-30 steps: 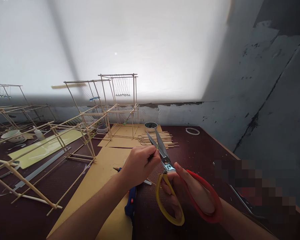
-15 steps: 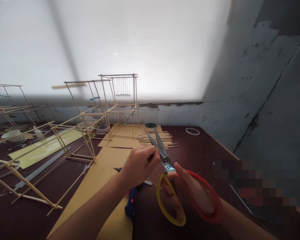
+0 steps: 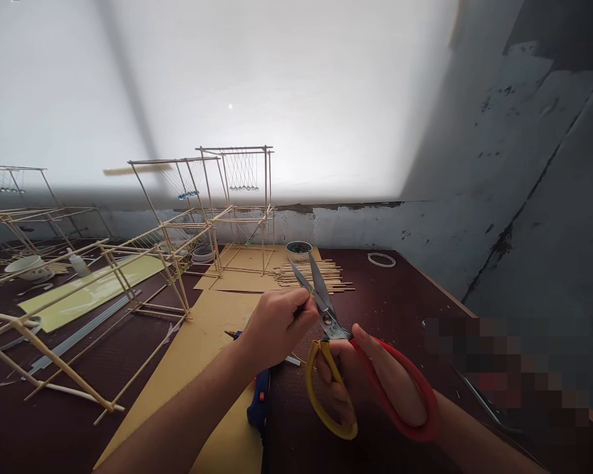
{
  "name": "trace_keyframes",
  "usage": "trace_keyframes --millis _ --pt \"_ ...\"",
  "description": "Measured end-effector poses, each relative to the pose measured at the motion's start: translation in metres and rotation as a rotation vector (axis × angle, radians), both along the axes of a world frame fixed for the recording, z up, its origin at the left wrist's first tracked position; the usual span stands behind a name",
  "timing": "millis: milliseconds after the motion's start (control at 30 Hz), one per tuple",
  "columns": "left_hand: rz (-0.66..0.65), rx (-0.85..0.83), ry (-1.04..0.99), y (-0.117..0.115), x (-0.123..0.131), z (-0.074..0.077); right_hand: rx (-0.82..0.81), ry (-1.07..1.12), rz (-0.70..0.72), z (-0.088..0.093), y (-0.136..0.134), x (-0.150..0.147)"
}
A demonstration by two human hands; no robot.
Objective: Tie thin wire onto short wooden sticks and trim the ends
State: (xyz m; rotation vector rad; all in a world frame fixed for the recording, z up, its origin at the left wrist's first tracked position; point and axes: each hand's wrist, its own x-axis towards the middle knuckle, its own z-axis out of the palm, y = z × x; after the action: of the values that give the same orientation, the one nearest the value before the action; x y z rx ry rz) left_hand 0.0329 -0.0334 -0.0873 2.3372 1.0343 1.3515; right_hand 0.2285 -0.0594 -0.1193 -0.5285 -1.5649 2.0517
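Note:
My left hand is closed in a pinch, fingertips together, close beside the scissor blades. A tiny bit of thin yellow-green thread shows at its fingertips, between the blades; the rest of it is hidden. My right hand grips large scissors with one yellow and one red handle. Their blades stand apart in a V, pointing up and away from me. Under my left wrist, a blue glue gun lies partly covered, its tip poking out to the left.
Stick frames with hanging beads stand left and centre back. A pile of sticks, a bowl and a white ring lie behind my hands. Tan board covers part of the dark table. At right is a blurred patch.
The scissor handles have spread wider, the yellow loop swinging left, and the blades have parted slightly more. My left hand stays in nearly the same place.

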Motion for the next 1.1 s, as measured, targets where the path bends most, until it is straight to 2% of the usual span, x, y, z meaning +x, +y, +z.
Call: trace_keyframes --millis 267,600,867,1100 --pt "-0.019 -0.013 -0.006 -0.001 0.002 -0.001 0.030 -0.002 -0.038 0.000 0.001 0.000" --pt "-0.023 -0.019 -0.018 0.000 0.002 0.000 -0.028 -0.012 -0.057 0.004 -0.003 -0.001" --pt "-0.025 0.000 -0.017 0.001 0.001 -0.002 -0.032 0.033 -0.005 -0.004 0.001 0.001" --pt "-0.017 0.000 -0.007 0.001 0.002 -0.002 0.014 0.031 -0.039 -0.007 0.000 0.002"
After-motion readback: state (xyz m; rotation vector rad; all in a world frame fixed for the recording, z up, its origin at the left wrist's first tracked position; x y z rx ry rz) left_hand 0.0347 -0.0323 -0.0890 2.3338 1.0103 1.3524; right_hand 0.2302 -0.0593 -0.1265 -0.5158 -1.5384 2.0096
